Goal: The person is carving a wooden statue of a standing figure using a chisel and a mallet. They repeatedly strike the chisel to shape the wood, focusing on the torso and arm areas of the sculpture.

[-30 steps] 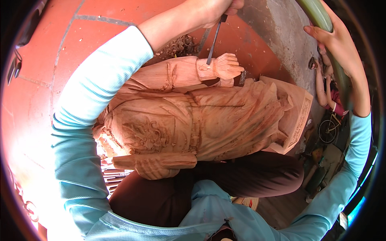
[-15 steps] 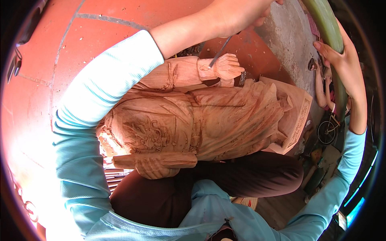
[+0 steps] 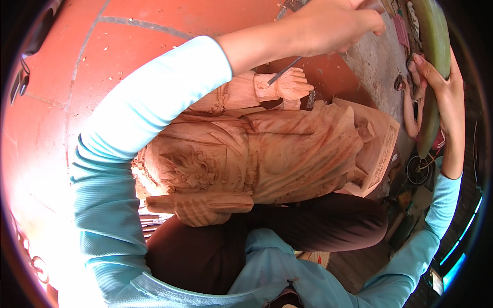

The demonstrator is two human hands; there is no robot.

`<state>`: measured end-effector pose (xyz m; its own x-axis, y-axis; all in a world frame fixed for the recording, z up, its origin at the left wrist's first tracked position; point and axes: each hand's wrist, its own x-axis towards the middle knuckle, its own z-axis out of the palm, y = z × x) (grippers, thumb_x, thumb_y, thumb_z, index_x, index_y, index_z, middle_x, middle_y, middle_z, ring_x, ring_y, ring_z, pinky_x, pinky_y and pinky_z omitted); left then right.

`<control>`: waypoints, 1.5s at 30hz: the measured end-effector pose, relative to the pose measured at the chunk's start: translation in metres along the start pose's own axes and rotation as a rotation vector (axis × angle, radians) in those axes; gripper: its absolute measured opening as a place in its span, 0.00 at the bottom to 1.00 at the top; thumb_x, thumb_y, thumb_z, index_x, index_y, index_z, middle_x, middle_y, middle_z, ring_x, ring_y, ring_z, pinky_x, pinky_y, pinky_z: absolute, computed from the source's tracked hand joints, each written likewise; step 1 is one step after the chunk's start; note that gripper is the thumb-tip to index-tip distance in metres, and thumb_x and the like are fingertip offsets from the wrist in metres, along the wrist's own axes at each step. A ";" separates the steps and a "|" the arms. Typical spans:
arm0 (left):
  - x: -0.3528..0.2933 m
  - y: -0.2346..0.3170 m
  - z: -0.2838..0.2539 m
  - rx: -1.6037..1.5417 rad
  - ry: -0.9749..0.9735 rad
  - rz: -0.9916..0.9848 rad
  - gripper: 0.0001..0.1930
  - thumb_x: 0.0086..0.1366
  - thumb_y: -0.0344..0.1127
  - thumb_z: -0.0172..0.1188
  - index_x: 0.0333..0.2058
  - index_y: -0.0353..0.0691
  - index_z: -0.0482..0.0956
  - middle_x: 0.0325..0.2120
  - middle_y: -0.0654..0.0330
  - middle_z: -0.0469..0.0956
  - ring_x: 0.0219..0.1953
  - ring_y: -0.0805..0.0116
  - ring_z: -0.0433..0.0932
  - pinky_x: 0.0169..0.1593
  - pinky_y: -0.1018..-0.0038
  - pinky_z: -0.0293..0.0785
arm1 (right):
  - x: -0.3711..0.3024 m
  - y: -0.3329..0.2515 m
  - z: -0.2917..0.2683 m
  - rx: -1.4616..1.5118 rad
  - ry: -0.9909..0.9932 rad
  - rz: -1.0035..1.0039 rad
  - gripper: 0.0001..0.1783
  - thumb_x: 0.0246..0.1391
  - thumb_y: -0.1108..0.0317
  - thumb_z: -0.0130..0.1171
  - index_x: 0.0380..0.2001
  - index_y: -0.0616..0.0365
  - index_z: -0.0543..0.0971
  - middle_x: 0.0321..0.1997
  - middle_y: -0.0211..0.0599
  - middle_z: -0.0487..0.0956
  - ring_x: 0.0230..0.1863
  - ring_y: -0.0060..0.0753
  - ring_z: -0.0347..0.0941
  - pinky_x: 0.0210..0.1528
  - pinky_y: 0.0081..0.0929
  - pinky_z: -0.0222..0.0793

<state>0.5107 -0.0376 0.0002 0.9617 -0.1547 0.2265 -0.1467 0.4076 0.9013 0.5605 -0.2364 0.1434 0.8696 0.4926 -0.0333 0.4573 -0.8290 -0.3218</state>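
Note:
A reddish-brown carved wooden statue (image 3: 287, 149) of a robed figure lies on its back across and beyond my lap, its base to the right. My left hand (image 3: 336, 25) reaches over it, closed round a thin carving chisel (image 3: 285, 70). The chisel slants down to the left, its tip on the cuff by the statue's far hand (image 3: 292, 84). The handle is mostly hidden by my fingers. At the far right, my right hand (image 3: 447, 87) grips a long, thick, olive-green club-like bar (image 3: 434, 43), held apart from the chisel. Its full shape cannot be made out.
Red floor tiles (image 3: 133, 56) with scattered wood chips surround the work, with grey concrete (image 3: 377, 61) beyond. Several thin tools (image 3: 150, 223) lie beside my left knee. Another person's arm (image 3: 409, 115) and a bicycle wheel (image 3: 420, 169) show at the right.
My left hand has shifted right and slightly down, and the chisel leans lower, its tip still at the cuff. The green bar in my right hand has swung more upright, its lower end leftward.

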 end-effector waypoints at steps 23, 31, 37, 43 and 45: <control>0.001 -0.009 -0.003 -0.104 0.122 -0.186 0.09 0.64 0.39 0.48 0.29 0.40 0.67 0.15 0.67 0.65 0.13 0.78 0.61 0.16 0.77 0.58 | 0.004 0.036 0.015 -0.032 -0.063 -0.070 0.34 0.49 0.79 0.58 0.62 0.54 0.67 0.48 0.36 0.78 0.45 0.22 0.73 0.48 0.22 0.68; 0.005 -0.023 -0.007 -0.160 0.122 -0.135 0.06 0.64 0.38 0.49 0.32 0.43 0.66 0.14 0.69 0.61 0.12 0.78 0.58 0.15 0.78 0.55 | 0.018 0.037 0.022 -0.098 -0.008 -0.293 0.34 0.51 0.75 0.60 0.63 0.52 0.66 0.37 0.27 0.76 0.31 0.14 0.68 0.32 0.15 0.64; 0.004 -0.026 -0.011 -0.217 0.140 -0.132 0.07 0.64 0.39 0.50 0.32 0.43 0.66 0.14 0.69 0.61 0.12 0.78 0.57 0.15 0.78 0.53 | 0.017 0.030 0.027 -0.083 -0.024 -0.189 0.35 0.52 0.77 0.59 0.64 0.54 0.64 0.42 0.28 0.76 0.34 0.17 0.69 0.38 0.17 0.66; -0.004 -0.015 -0.010 -0.249 0.169 -0.183 0.08 0.65 0.40 0.50 0.32 0.43 0.66 0.13 0.68 0.60 0.11 0.78 0.56 0.14 0.78 0.51 | 0.020 0.016 0.028 -0.062 -0.077 -0.033 0.38 0.50 0.77 0.61 0.65 0.51 0.63 0.48 0.31 0.76 0.46 0.22 0.70 0.49 0.20 0.65; -0.006 -0.012 -0.020 -0.285 0.178 -0.192 0.08 0.65 0.40 0.49 0.31 0.43 0.66 0.12 0.68 0.60 0.10 0.77 0.55 0.13 0.77 0.50 | 0.018 0.021 0.030 -0.149 -0.010 -0.300 0.37 0.51 0.76 0.62 0.65 0.50 0.64 0.42 0.28 0.76 0.39 0.20 0.70 0.43 0.19 0.66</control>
<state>0.5116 -0.0238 -0.0197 0.9942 -0.1042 -0.0262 0.0858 0.6237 0.7770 0.5803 -0.2372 0.1072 0.6904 0.7227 0.0330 0.7157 -0.6757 -0.1766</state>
